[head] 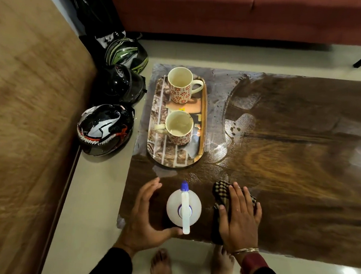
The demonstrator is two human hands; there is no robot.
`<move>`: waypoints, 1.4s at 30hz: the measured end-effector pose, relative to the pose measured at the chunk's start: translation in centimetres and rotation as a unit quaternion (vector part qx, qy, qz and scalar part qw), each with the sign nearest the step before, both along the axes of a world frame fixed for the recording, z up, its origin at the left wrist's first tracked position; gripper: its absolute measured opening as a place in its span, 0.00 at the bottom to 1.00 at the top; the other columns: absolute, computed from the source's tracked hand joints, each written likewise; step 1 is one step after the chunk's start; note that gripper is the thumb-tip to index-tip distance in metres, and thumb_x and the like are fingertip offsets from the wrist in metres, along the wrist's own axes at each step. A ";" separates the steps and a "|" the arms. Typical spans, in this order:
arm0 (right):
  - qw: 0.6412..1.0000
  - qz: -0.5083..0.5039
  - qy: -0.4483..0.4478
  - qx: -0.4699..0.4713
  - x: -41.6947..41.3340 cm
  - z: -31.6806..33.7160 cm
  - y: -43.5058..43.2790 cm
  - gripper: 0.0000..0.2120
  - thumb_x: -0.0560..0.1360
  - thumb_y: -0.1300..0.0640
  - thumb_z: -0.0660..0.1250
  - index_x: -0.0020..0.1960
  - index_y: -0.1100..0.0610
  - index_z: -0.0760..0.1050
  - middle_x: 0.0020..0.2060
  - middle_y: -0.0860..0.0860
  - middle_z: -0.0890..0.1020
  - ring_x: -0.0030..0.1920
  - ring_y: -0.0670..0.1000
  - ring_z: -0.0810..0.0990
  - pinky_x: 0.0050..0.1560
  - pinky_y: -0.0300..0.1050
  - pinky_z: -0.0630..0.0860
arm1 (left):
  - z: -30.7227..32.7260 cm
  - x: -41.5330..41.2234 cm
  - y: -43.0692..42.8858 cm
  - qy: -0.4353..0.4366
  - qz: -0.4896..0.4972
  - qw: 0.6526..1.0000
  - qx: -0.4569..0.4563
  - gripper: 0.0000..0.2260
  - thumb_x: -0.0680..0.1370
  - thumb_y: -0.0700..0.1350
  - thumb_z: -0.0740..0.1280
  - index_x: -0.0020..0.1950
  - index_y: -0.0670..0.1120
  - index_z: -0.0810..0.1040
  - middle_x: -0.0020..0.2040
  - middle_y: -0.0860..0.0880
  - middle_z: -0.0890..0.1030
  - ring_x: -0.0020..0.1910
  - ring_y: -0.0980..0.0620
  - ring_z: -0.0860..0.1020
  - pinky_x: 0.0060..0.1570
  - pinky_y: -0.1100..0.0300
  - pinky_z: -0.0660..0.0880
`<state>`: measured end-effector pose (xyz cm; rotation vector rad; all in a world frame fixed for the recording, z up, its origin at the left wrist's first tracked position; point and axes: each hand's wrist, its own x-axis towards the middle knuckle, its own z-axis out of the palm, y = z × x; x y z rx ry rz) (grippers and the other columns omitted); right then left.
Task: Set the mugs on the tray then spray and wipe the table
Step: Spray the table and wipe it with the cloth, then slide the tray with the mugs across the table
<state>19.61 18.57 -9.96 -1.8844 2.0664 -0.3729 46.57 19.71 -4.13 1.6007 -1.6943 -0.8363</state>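
Two cream mugs with red flower patterns stand on a patterned oblong tray (pixel 202 125) at the left end of the dark wooden table (pixel 290 166): the far mug (pixel 180 85) and the near mug (pixel 179 127). A white spray bottle (pixel 183 209) with a blue nozzle stands upright on the table's near edge. My left hand (pixel 146 215) curves around its left side, fingers apart, thumb close to the trigger. My right hand (pixel 239 216) presses flat on a brown checked cloth (pixel 221 191) to the bottle's right. Wet streaks glisten beside the tray.
Three motorcycle helmets (pixel 105 129) lie on the tiled floor left of the table. A red sofa (pixel 226 11) runs along the far side, and a wooden surface (pixel 26 126) fills the left. My bare feet (pixel 162 266) stand at the table's near edge.
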 end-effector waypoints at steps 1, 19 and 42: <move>1.000 0.001 -0.013 -0.006 -0.3 0.5 -0.2 0.29 0.77 0.44 0.56 0.77 0.50 0.68 0.78 0.46 0.67 0.80 0.50 0.60 0.77 0.64 0.52 | -0.2 1.7 0.2 -0.010 -0.004 1.000 0.013 0.55 0.58 0.59 0.86 0.76 0.38 0.66 0.77 0.44 0.67 0.74 0.44 0.72 0.72 0.46 0.73; 0.946 -0.057 -0.277 0.161 3.6 0.4 -30.3 0.15 0.71 0.41 0.72 0.41 0.53 0.81 0.36 0.50 0.85 0.40 0.53 0.85 0.47 0.55 0.84 | -0.9 2.9 -23.2 -0.048 0.305 0.945 0.110 0.10 0.81 0.48 0.67 0.52 0.42 0.83 0.46 0.46 0.83 0.44 0.48 0.79 0.46 0.61 0.71; 0.966 -0.028 -0.176 0.186 6.0 1.0 -32.1 0.04 0.70 0.60 0.73 0.38 0.58 0.80 0.35 0.53 0.83 0.39 0.55 0.82 0.42 0.42 0.77 | -1.4 4.1 -25.6 -0.117 0.251 0.945 0.172 0.08 0.77 0.45 0.73 0.44 0.41 0.87 0.32 0.47 0.81 0.35 0.49 0.77 0.44 0.65 0.68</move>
